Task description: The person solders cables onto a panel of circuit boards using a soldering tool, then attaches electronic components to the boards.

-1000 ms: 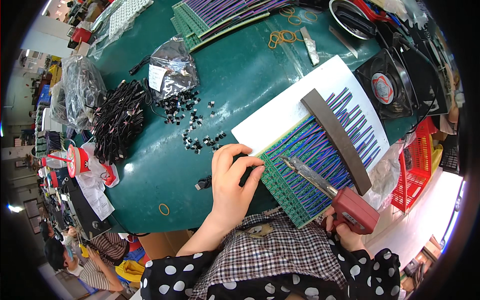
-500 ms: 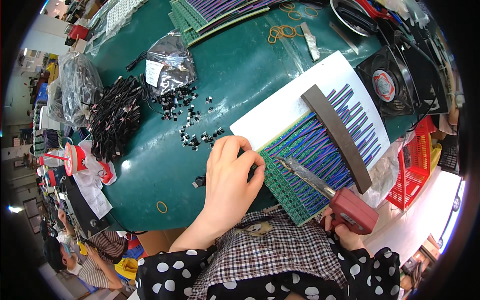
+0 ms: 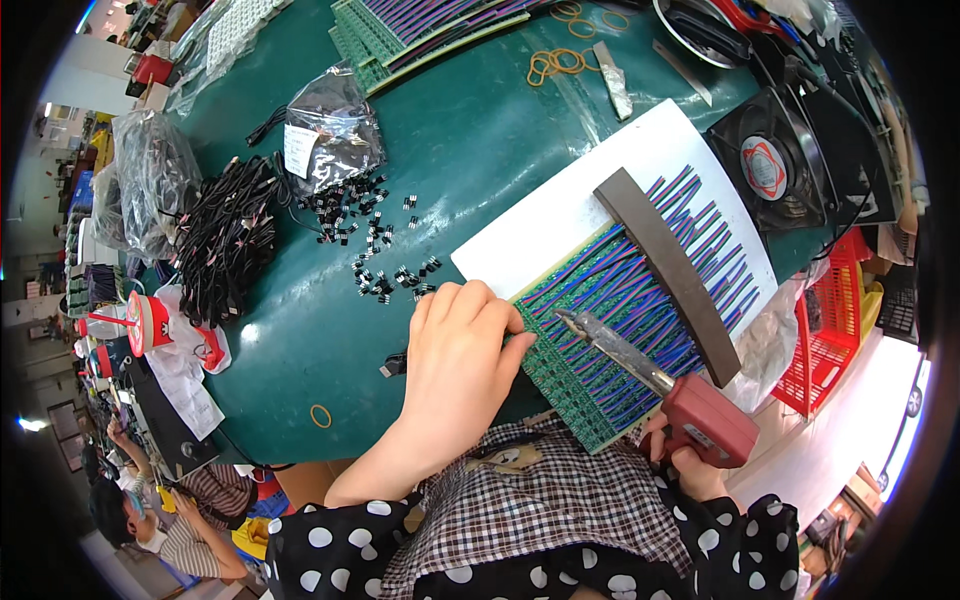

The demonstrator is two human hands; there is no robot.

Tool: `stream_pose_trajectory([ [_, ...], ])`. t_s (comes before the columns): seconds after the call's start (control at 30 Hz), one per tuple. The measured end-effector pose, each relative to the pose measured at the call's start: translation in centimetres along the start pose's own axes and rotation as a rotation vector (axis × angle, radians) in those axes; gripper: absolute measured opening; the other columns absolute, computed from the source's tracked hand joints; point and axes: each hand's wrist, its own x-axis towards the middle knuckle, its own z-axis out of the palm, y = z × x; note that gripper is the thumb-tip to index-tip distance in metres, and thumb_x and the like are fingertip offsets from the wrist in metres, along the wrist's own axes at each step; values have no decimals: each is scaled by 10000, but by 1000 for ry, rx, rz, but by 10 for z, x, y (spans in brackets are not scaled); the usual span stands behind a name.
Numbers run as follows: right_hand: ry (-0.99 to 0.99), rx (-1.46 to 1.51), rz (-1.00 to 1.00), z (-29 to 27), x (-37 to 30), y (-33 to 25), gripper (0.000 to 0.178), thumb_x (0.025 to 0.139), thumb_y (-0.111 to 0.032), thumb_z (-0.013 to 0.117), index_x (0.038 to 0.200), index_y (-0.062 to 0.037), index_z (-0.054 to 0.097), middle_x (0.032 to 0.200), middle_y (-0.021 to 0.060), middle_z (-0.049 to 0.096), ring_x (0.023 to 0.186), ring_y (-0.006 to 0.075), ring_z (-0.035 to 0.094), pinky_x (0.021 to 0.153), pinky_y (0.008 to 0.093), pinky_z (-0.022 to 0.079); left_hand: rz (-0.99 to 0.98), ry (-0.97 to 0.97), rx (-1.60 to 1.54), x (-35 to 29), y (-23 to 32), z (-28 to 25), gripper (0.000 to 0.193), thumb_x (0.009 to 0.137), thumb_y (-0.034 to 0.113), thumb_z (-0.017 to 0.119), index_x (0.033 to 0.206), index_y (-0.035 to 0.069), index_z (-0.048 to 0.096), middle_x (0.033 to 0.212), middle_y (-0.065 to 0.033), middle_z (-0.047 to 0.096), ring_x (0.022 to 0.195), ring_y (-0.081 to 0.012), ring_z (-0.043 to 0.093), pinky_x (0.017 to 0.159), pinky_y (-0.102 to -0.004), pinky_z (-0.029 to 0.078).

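Observation:
My right hand is wrapped round the handle of a red soldering gun. Its long metal tip points left, over the lower left part of a green circuit board panel. Thin blue, purple and dark wires run in rows from the panel across a white sheet. A dark curved bar lies across these wires. My left hand is at the panel's left edge, thumb and fingertips pinched together; whatever is between them is hidden or too small to make out.
Small black connectors lie scattered left of the sheet, near a bag of black parts and bundled black cables. A fan stands at the right. More wired panels lie at the back. A co-worker sits at lower left.
My left hand has shifted slightly, its fingers more closed over the panel's edge. The right hand and soldering gun have stayed almost still. The whole view has shifted slightly.

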Motion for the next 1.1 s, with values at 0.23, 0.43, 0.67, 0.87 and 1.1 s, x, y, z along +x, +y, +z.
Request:
stream_pose_trajectory([
  [0.23, -50, -34, -72, -6, -7, -2, 482, 766, -22, 657, 1212, -20, 473, 1103, 136, 562, 746, 155, 558, 670, 262, 456, 37, -32, -41, 0, -5, -5, 176, 709, 72, 714, 820, 46, 580, 823, -71, 518, 825, -262, 505, 758, -359, 399],
  [0.43, 113, -195, -13, 5, -8, -6, 703, 755, -478, 727, 1159, 44, 483, 958, 120, 590, 582, 153, 530, 518, 266, 438, -64, -20, 32, -15, -1, -10, 244, 681, 102, 749, 845, 36, 580, 834, -72, 527, 814, -266, 519, 704, -359, 422],
  [0.67, -65, -60, -75, -4, -11, -4, 507, 702, 101, 510, 1197, 1, 477, 1107, 126, 563, 743, 152, 554, 635, 252, 444, -183, 26, -19, -45, -6, 1, 194, 719, 88, 729, 848, -2, 616, 833, -107, 590, 770, -287, 581, 660, -362, 463],
  [0.87, -87, -89, -94, -3, -12, -3, 516, 696, 99, 499, 1202, 4, 475, 1111, 117, 564, 743, 145, 553, 639, 247, 447, -205, 41, -282, -33, -11, -11, 102, 825, 56, 609, 917, 13, 613, 747, -109, 551, 718, -289, 569, 645, -364, 450],
  [1.1, -54, -17, -32, -6, -15, 6, 573, 788, -158, 716, 1261, -2, 432, 1084, 130, 576, 748, 145, 566, 655, 258, 462, -109, -134, -298, 4, -32, -14, 95, 796, 58, 653, 845, -5, 602, 744, -67, 471, 698, -182, 472, 634, -296, 395],
])
